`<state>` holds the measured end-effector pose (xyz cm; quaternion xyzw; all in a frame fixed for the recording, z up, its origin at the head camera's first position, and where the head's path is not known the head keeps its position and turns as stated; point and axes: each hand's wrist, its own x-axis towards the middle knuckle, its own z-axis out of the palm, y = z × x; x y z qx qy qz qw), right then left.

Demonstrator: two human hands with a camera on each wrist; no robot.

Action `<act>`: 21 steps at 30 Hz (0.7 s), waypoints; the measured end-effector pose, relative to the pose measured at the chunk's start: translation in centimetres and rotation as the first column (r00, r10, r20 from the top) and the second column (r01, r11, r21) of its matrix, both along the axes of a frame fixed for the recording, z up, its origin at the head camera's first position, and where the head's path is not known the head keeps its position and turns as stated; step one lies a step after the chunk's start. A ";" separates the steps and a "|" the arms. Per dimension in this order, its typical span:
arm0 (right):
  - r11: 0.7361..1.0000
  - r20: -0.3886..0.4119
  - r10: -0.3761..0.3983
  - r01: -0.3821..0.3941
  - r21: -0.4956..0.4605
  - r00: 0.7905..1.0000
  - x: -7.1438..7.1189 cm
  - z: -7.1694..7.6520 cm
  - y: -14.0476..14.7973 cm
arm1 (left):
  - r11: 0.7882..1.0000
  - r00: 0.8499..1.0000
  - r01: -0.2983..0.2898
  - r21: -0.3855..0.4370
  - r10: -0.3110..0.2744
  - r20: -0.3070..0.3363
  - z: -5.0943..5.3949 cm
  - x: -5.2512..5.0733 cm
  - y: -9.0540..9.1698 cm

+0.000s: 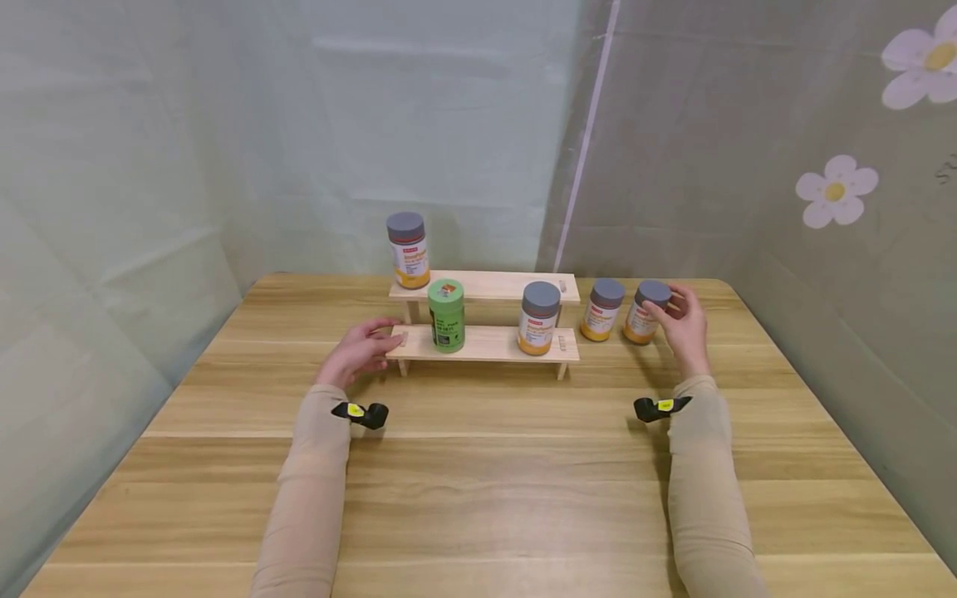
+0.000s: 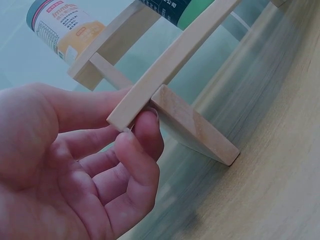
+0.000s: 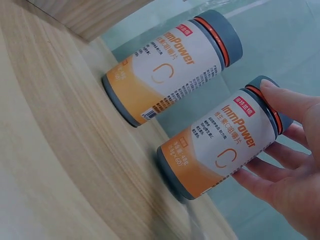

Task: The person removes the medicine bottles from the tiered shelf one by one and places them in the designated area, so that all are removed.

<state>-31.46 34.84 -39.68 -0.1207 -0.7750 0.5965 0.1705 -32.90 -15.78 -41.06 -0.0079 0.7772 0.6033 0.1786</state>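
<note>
Holds the outermost gray-lidded jar [image 1: 639,324] in the right hand [image 1: 686,324], clamped with the thumb [image 3: 287,100] on the lid [image 1: 652,290] and the fingers [image 3: 260,184] behind the body; cannot tell whether the base rests on the table [image 1: 486,473] or hangs just above it. Reads "ImmPower" on the white and orange label [image 3: 220,142]. Just left of the right hand, near the held jar but apart from it, has a matching second jar [image 1: 601,322] upright on the table. Farther left of that hand, has a third such jar [image 1: 537,330] on the lower wooden shelf [image 1: 489,345]. Grips the left end of that shelf with the left hand [image 1: 362,349]. Just right of the left hand, has a green jar [image 1: 448,328] upright on the same shelf. Beyond the left hand, higher up, has a fourth gray-lidded jar [image 1: 410,259] on the upper wooden shelf [image 1: 493,285]. Behind both hands, wears small black cameras [image 1: 366,414] and beige sleeves [image 1: 306,498]. Past both hands, shows pale cloth [image 1: 449,124], with white flowers [image 1: 836,178] beyond the right one.
</note>
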 end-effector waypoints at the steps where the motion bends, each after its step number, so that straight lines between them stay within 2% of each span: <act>1: 1.000 0.002 0.003 -0.003 -0.001 1.000 0.0 -0.1 0.1 | 1.000 1.000 0.005 0.003 -0.005 0.004 0.3 0.2 0.1; 7: 1.000 -0.022 0.024 -0.024 0.011 0.999 0.1 -0.5 0.0 | 1.000 1.000 0.002 0.007 -0.002 0.004 0.4 0.3 0.1; 9: 1.000 -0.027 0.026 -0.025 0.013 0.999 0.1 -0.5 0.0 | 1.000 1.000 -0.004 0.007 0.004 0.000 0.0 0.1 0.0; 21: 1.000 -0.043 0.009 -0.009 0.010 0.999 0.0 -0.7 -0.1 | 1.000 1.000 -0.003 0.012 0.003 -0.007 -0.2 0.0 0.0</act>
